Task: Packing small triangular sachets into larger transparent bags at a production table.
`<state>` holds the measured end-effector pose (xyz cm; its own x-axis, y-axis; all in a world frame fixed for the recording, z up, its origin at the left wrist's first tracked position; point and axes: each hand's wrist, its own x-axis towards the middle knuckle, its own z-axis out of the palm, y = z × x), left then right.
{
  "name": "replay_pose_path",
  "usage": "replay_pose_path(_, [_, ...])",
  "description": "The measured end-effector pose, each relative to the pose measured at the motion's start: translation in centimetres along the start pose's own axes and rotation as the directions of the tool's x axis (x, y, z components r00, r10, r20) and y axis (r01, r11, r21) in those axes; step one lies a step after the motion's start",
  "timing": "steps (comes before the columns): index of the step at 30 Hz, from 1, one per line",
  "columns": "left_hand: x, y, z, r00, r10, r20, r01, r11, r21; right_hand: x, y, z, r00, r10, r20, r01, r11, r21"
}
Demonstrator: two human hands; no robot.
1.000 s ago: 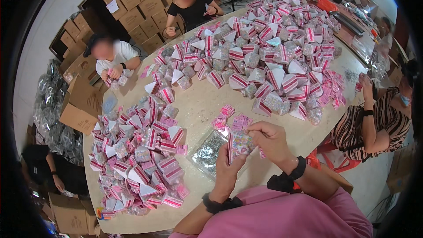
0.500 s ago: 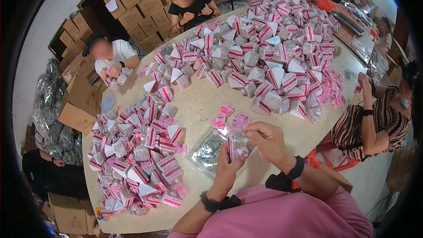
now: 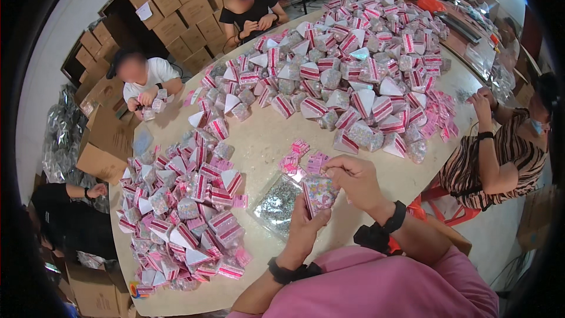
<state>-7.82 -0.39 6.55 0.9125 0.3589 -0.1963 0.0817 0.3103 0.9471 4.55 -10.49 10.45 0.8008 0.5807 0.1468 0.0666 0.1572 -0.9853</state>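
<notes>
A wedge-shaped packet point(image 3: 319, 193) with a glittery, multicoloured face and a pink edge is held up over the table. My left hand point(image 3: 306, 222) wraps round its lower left side, thumb in front. My right hand point(image 3: 357, 181) pinches at its upper right corner, fingers bent together. Just behind the packet lies a clear flat tray point(image 3: 276, 205) filled with tiny silvery bits. Beyond my hands rest small pink printed cards point(image 3: 293, 158) in a loose bunch. What the right fingertips grip at the corner is partly hidden.
Similar pink-and-white wedge packets form a heap point(image 3: 188, 209) at the left and a larger heap point(image 3: 353, 76) across the far side. Several co-workers sit or stand round the pale table point(image 3: 259, 132). Cartons point(image 3: 109, 147) stand at the left; a red stool point(image 3: 450, 206) is at the right.
The packet has tilted slightly in my hands, showing more of its patterned face. At the right, a co-worker's hands have moved; at the left, another person's arm has shifted.
</notes>
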Motion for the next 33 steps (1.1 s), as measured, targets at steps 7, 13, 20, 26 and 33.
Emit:
replay_pose_path(7, [0.4, 0.4, 0.6, 0.980, 0.119, -0.162, -0.101, 0.988, 0.114, -2.0, -2.4, -1.1, 0.957, -0.246, 0.156, 0.290, 0.859, -0.422])
replay_pose_path(13, [0.7, 0.3, 0.8, 0.955, 0.190, -0.228, -0.156, 0.975, 0.156, -3.6, -2.3, -0.9, 0.905, -0.324, 0.276, 0.426, 0.688, -0.588])
replay_pose_path(20, [0.9, -0.2, 0.8, 0.928, 0.300, -0.219, -0.244, 0.937, 0.251, -3.9, -1.8, -0.8, 0.924, -0.306, 0.229, 0.382, 0.700, -0.603])
replay_pose_path(26, [0.9, 0.1, 0.9, 0.893, 0.396, -0.214, -0.270, 0.853, 0.447, -3.7, -1.6, -0.7, 0.924, -0.312, 0.223, 0.381, 0.681, -0.626])
replay_pose_path(33, [0.8, 0.2, 0.9, 0.872, 0.444, -0.207, -0.263, 0.780, 0.568, -3.7, -1.7, -0.4, 0.943, -0.273, 0.190, 0.328, 0.668, -0.668])
